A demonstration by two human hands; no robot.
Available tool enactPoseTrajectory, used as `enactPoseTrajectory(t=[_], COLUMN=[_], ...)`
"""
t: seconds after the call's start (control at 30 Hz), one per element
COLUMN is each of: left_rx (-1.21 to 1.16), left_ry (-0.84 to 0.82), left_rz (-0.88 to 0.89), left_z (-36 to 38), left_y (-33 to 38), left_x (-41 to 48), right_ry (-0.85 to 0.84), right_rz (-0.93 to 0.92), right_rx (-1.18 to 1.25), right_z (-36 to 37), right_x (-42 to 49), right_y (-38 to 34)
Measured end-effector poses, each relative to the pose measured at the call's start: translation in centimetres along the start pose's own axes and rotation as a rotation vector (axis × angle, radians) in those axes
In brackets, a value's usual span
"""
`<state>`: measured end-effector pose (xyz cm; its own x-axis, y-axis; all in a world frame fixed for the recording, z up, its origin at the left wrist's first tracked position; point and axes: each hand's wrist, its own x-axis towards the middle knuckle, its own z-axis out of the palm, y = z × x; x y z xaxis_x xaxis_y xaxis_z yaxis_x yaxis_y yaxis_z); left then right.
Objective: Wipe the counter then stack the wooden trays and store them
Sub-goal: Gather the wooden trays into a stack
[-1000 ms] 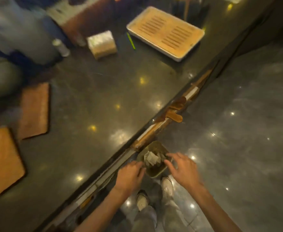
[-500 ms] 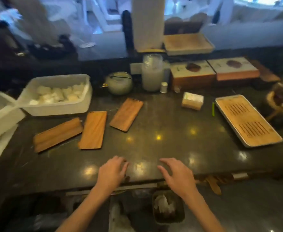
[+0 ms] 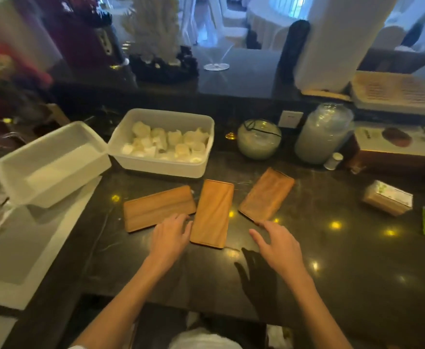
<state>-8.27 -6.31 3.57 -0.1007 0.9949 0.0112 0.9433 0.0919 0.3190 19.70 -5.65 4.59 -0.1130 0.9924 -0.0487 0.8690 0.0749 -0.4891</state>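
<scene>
While the counter (image 3: 332,260) lies dark and glossy in front of me, no cloth shows on it or in either hand, so I judge the wiping done, though ceiling lights glare off the stone and I cannot rule out smears.

Trays: three wooden trays, all flat on the counter, none stacked. Left tray (image 3: 158,208) lies crosswise. Middle tray (image 3: 212,213) runs lengthwise away from me, its left edge just beside the left tray's right end; whether they touch, I cannot tell. Right tray (image 3: 266,194) is angled, apart from the middle one with bare counter between.

Hands: my left hand (image 3: 169,236) is spread and loose, fingertips at the near corner where left and middle trays meet, thumb against the middle tray's left edge. Nothing gripped yet. My right hand (image 3: 278,244) hovers with fingers splayed, empty, just short of the right tray's near corner; its shadow falls on the counter below it.

Behind the trays: white bin (image 3: 181,170) holding rolled white cloths, its lid (image 3: 52,165) propped to the left, a round glass jar (image 3: 258,139) to the right.

Left to do, by my reckoning: gather the three into one pile, then carry them off. No storage place is plain from here.
</scene>
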Motion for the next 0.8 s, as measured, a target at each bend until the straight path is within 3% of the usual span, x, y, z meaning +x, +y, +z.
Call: enactPoseTrajectory(t=[0.2,0.3,0.63,0.8], left_rx=[-0.028,-0.053,-0.017,-0.01], left_ry=[-0.024,-0.041,-0.042,-0.09], left_rz=[-0.052,-0.114,-0.373,-0.345], left_z=[-0.9,-0.6,-1.5,-1.8], left_y=[-5.3,-6.9,-10.8,-14.4], left_x=[3.1,3.3,2.6,7.5], right_ry=[-0.061,-0.084,-0.32,-0.388], right_rz=[0.146,0.216,0.219,0.3], right_rx=[0.168,0.141,0.282,0.386], right_z=[3.0,4.2,6.9,10.2], right_x=[4.7,5.5,11.4,14.3], right_y=[-4.5,-5.1,-7.1,-12.7])
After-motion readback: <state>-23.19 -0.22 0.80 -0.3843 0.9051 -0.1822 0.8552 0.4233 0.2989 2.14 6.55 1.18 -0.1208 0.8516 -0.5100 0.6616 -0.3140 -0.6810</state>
